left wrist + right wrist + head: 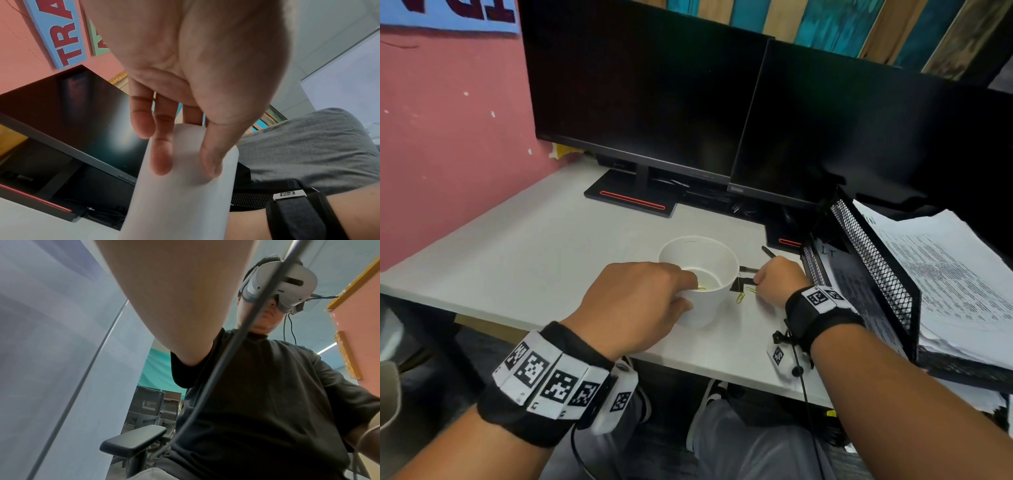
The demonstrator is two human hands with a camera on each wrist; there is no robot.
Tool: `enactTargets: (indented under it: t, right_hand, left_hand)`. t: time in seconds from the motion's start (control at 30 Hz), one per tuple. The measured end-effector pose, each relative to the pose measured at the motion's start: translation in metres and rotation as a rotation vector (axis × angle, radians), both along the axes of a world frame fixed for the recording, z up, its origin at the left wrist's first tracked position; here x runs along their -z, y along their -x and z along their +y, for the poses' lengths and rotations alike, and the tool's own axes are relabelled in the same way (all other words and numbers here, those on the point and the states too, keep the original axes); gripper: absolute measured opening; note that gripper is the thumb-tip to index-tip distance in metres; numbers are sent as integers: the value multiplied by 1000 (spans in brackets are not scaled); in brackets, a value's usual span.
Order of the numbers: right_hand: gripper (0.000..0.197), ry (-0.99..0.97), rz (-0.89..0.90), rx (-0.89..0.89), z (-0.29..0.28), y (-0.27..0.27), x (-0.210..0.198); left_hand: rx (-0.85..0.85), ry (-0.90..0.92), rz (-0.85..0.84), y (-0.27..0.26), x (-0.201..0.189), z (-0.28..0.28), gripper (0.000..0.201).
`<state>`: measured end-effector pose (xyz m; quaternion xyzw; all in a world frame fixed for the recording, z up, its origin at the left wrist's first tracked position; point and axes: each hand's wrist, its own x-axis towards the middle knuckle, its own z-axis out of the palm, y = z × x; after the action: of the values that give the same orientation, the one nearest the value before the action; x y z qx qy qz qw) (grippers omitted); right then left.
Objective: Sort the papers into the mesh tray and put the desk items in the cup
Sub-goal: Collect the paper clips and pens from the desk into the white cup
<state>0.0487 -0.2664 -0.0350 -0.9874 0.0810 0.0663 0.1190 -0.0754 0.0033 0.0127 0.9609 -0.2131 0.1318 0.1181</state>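
Note:
A white paper cup (709, 263) stands mid-desk with a yellow paper clip (702, 288) inside. My left hand (690, 293) grips its near rim, fingers inside and thumb outside; the left wrist view shows the left hand (185, 165) on the cup wall (180, 203). My right hand (756, 282) is curled knuckles-up just right of the cup, over a black binder clip (739, 284), two yellow paper clips (751, 291) and two black pens (768, 252). Its fingertips are hidden, so what they hold is unclear. The right wrist view shows only my forearm (174, 296).
A black mesh tray (876, 267) holding printed papers (955, 274) stands at the right desk edge, close to my right wrist. Two dark monitors (640, 85) and their stands (630, 200) fill the back. A pink wall (448, 137) bounds the left.

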Motion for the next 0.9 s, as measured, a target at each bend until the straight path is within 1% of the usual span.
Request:
enactTargets:
  t: [0.2, 0.3, 0.43, 0.5, 0.6, 0.73, 0.83, 0.9]
  right_hand:
    - [22, 88, 44, -38, 4, -4, 6]
    - [22, 136, 58, 9, 8, -6, 7]
    - [8, 151, 117, 15, 10, -4, 4]
    - [17, 157, 158, -8, 11, 0, 3]
    - [9, 166, 150, -39, 15, 0, 1]
    - [22, 193, 152, -94, 19, 5, -4]
    - [28, 106, 187, -81, 18, 10, -5]
    - [26, 47, 203, -81, 17, 13, -7]
  left_hand:
    - [6, 7, -5, -4, -3, -3, 23]
    - [12, 15, -9, -5, -4, -5, 22]
    - [26, 25, -16, -2, -2, -8, 20]
    - [28, 27, -14, 0, 0, -8, 20]
    - [29, 18, -9, 2, 2, -7, 22]
    - [18, 10, -7, 5, 3, -5, 21]
    - [10, 13, -5, 7, 4, -3, 23]
    - [4, 14, -4, 9, 4, -1, 24]
